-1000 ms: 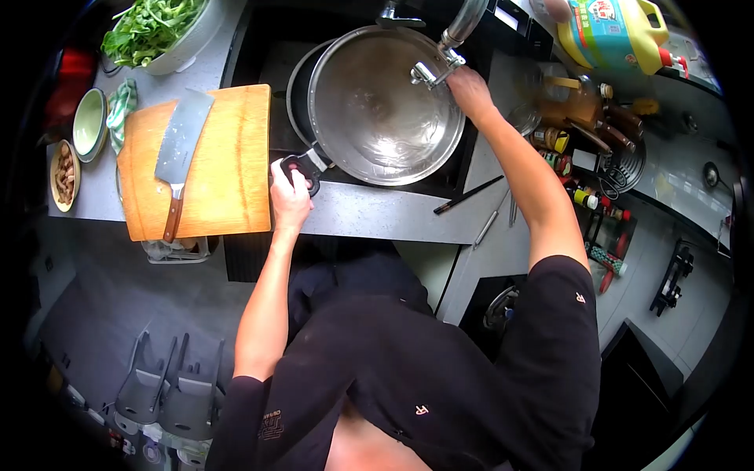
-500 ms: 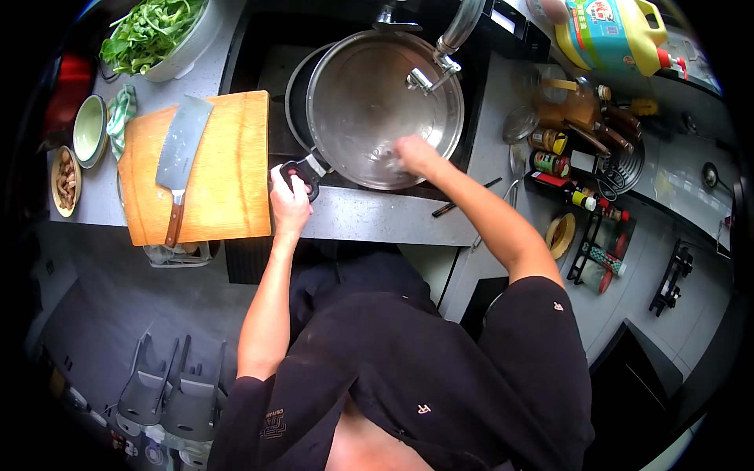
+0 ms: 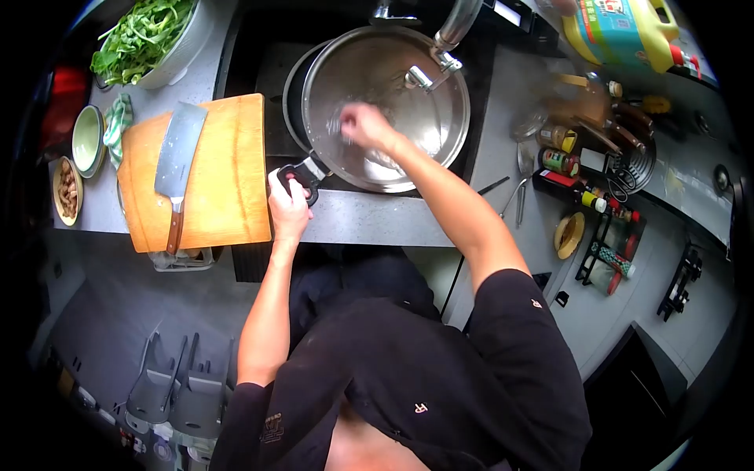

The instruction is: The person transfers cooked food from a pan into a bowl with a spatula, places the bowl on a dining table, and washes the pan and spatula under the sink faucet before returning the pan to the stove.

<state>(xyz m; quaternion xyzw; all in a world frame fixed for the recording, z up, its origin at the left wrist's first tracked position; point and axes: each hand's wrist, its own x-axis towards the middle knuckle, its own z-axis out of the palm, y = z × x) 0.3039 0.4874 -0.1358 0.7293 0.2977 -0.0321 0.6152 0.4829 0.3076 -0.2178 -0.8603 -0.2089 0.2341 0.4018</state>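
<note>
A wide steel wok (image 3: 430, 129) rests over the dark sink (image 3: 267, 67), tilted or level I cannot tell. My left hand (image 3: 289, 210) is closed around its black handle (image 3: 308, 174) at the lower left. Inside the wok, my right hand (image 3: 366, 125) has its fingers bunched against the left part of the inner surface. Something silvery shows at those fingertips, too blurred to name. Above the wok hangs a chrome faucet (image 3: 448, 64). Behind its left side the rim of another round vessel (image 3: 292, 98) peeks out.
To the left, a cleaver (image 3: 180, 157) lies on a wooden cutting board (image 3: 232, 173). Beyond it stand a basket of leafy greens (image 3: 145, 39), green bowls (image 3: 88, 141) and a bowl of brown pieces (image 3: 67, 191). Bottles (image 3: 561, 184) and a yellow jug (image 3: 624, 31) stand at right.
My right hand has moved left and slightly up across the inside of the wok. My left hand still grips the handle. The whole view has shifted a little.
</note>
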